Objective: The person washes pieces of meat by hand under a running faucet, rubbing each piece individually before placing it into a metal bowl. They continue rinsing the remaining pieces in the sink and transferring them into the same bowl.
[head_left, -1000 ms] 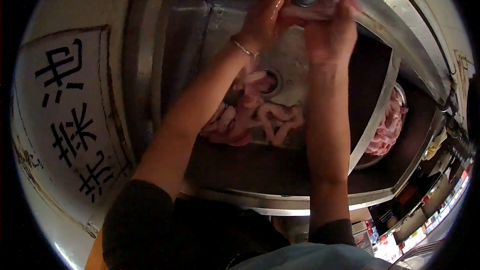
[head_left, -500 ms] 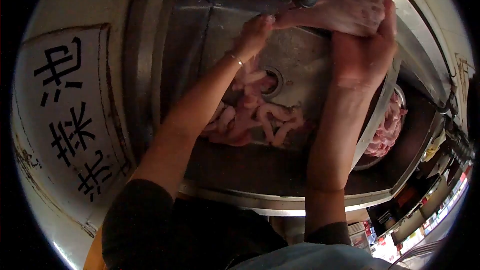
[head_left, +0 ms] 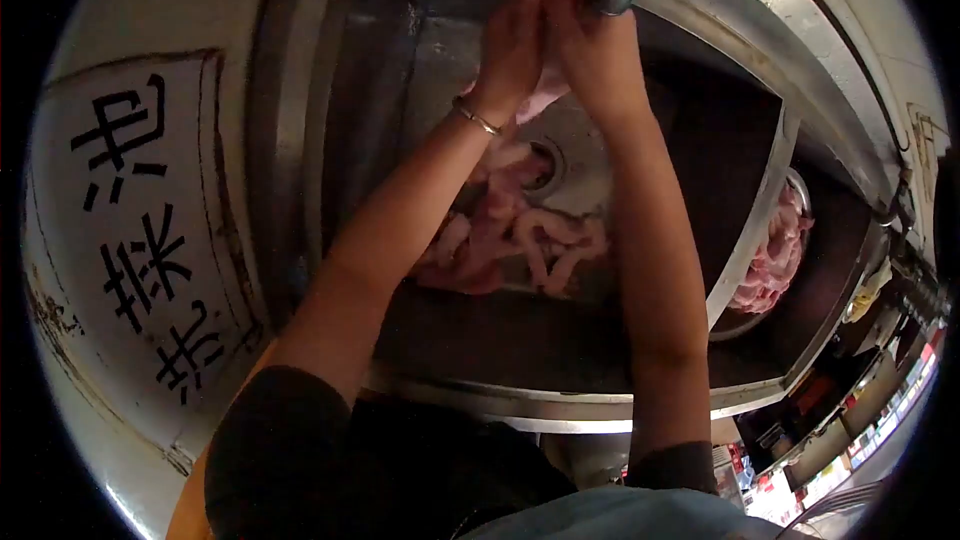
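Main basin (head_left: 583, 155): a grey metal floor was bounded by dark sides, with a round drain (head_left: 545, 168) set into it.
Basin floor: pale pink, ropy meat pieces (head_left: 500, 210) were spread in a loose pile, the drain partly covered by them.
Right-hand basin (head_left: 838, 230): a round metal bowl (head_left: 804, 188), heaped with pink meat (head_left: 772, 262), was contained there.

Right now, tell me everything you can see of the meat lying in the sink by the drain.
The meat is a loose heap of raw-looking, pale pink pieces, redder in places. Several are long, thick and rope-like, bent into curves on the right side of the heap. It looks soft and moist. It lies on the metal floor of the sink, its upper end partly overlapping the round drain. The left forearm passes in front and hides part of its left side.
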### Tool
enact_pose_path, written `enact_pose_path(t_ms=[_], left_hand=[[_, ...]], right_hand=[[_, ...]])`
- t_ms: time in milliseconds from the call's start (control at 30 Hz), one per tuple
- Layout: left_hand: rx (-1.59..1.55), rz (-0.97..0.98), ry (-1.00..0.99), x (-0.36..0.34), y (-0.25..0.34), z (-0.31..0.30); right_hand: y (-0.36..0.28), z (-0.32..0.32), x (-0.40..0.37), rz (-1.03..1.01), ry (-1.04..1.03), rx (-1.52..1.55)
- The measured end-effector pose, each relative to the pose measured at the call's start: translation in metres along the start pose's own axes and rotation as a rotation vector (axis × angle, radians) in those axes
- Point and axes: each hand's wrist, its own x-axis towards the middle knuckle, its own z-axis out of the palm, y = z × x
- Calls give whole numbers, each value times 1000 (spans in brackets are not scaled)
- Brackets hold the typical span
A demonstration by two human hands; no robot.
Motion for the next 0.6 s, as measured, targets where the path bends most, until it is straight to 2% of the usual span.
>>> enact_pose_path(t_ms=[33,100,167,200,267,300,367,400,433,500,567,600], left_hand=[[115,-51,-59,-1,2,-4],[63,-45,-47,-4,1,-3],[13,-39,-31,-4,6,0],[-48,-7,-41,-2,17,7],[-106,22,-50,-1,18,15],[-32,79,-106,1,12,16],[38,141,-160,8,0,16],[115,231,-237,12,-7,15],[192,320,-315,14,-13,15],[258,304,-362,16,-21,13],[323,286,-412,10,-30,10],[101,138,-383,2,-35,6]], right_hand=[[-2,-4,-1,15,-53,-86],[-6,-10,-2,28,-105,-172],[-6,-12,-5,224,-102,-287],[-11,-15,-6,227,-106,-284],[-22,-24,-6,215,-128,-159],[-24,-26,-5,216,-131,-153],[-24,-34,2,183,82,153],[-15,-39,9,98,93,175],[-7,-43,8,96,93,176],[-39,-42,9,248,270,230],[-46,-48,11,228,213,213],[-49,-45,11,200,240,294]])
